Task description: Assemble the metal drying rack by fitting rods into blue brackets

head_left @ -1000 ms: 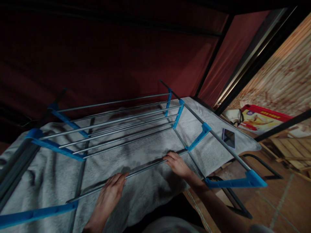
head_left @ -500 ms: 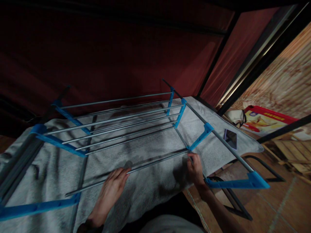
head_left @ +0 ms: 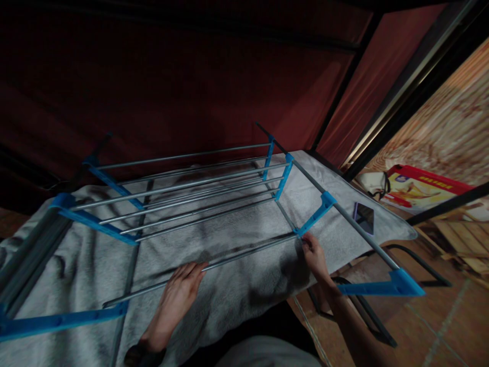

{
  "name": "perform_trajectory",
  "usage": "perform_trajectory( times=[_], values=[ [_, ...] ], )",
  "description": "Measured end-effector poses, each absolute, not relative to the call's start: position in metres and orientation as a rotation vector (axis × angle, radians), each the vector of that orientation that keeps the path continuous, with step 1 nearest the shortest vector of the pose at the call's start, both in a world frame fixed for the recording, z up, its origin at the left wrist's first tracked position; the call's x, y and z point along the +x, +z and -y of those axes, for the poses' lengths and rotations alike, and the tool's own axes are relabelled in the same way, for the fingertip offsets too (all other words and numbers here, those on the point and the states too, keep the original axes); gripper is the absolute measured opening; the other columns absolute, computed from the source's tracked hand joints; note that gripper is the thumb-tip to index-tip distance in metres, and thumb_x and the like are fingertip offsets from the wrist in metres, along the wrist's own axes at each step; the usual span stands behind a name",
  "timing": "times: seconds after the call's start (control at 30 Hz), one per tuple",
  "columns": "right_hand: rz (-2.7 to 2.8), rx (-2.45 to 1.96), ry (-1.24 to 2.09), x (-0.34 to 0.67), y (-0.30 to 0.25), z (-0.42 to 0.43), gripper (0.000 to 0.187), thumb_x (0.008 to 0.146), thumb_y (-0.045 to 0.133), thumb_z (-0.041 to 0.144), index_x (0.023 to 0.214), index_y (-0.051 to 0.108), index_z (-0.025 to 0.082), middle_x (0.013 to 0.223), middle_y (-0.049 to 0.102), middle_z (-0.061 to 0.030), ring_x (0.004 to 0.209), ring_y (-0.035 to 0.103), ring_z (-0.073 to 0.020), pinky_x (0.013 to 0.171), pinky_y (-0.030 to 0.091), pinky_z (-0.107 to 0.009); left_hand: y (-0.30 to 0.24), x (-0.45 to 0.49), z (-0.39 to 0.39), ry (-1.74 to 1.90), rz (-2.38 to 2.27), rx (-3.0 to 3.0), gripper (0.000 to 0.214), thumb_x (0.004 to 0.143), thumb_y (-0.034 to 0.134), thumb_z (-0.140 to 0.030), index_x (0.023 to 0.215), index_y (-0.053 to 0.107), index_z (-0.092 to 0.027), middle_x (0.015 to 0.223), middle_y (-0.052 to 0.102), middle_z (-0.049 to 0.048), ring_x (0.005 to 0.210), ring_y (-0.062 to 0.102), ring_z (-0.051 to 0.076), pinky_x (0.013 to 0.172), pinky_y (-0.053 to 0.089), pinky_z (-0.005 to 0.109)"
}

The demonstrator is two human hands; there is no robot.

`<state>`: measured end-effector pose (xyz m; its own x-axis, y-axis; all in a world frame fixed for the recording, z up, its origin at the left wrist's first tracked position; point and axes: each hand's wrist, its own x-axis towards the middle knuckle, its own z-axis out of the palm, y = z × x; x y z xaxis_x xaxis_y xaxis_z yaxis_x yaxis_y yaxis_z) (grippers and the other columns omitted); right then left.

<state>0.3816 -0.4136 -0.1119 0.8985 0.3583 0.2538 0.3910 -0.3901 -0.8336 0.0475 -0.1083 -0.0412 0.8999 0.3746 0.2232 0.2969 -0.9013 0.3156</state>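
A rack frame of grey metal tubes with blue plastic brackets [head_left: 314, 216] lies on a grey cloth [head_left: 237, 295]. Its nearest thin metal rod [head_left: 244, 253] slants from the lower left up to a blue bracket on the right. My left hand [head_left: 183, 285] lies over this rod near its middle, fingers together and curled round it. The rod's left end stops beside another blue bracket [head_left: 64, 324]. My right hand [head_left: 315, 257] is closed at the rod's right end, fingertips just below the blue bracket; what they pinch is hidden. Several rods [head_left: 206, 204] span the brackets farther back.
A phone [head_left: 364, 218] lies on the cloth at the right. Beyond it are a red and yellow box [head_left: 424, 186] and a wooden slatted piece [head_left: 458, 244]. Dark red fabric [head_left: 183, 92] hangs behind the rack. Black tubular legs [head_left: 372, 321] stand over the tiled floor.
My right hand has shifted slightly right and up, closer under the blue bracket. My left hand stays on the rod, and the rack looks unmoved.
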Motion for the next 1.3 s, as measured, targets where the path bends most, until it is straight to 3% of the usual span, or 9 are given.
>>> perform_trajectory(
  times=[0.2, 0.6, 1.3],
  values=[
    [0.543, -2.023, -0.039, 0.385, -0.106, 0.414, 0.041, 0.085, 0.047, 0.034, 0.117, 0.065, 0.017, 0.111, 0.07, -0.0133, 0.105, 0.065, -0.0281, 0.096, 0.052, -0.047, -0.038, 0.049, 0.114, 0.42, -0.522, 2.791, 0.034, 0.101, 0.039, -0.035, 0.108, 0.07, -0.023, 0.103, 0.075, 0.0065, 0.095, 0.07, 0.024, 0.086, 0.054, 0.039],
    [0.561, -2.045, -0.018, 0.389, -0.098, 0.414, 0.045, 0.084, 0.045, 0.034, 0.119, 0.065, 0.013, 0.111, 0.07, -0.0157, 0.105, 0.065, -0.0292, 0.095, 0.051, -0.047, -0.026, 0.057, 0.114, 0.439, -0.531, 2.902, 0.036, 0.102, 0.037, -0.035, 0.107, 0.07, -0.022, 0.104, 0.076, 0.0073, 0.097, 0.071, 0.027, 0.087, 0.054, 0.042],
    [0.589, -2.085, 0.009, 0.403, -0.109, 0.425, 0.049, 0.083, 0.047, 0.042, 0.119, 0.064, 0.014, 0.117, 0.067, -0.018, 0.11, 0.062, -0.0309, 0.102, 0.046, -0.05, -0.016, 0.065, 0.141, 0.341, -0.622, 2.901, 0.031, 0.101, 0.041, -0.02, 0.119, 0.067, -0.019, 0.111, 0.073, 0.009, 0.104, 0.066, 0.026, 0.096, 0.048, 0.044]
  ],
)
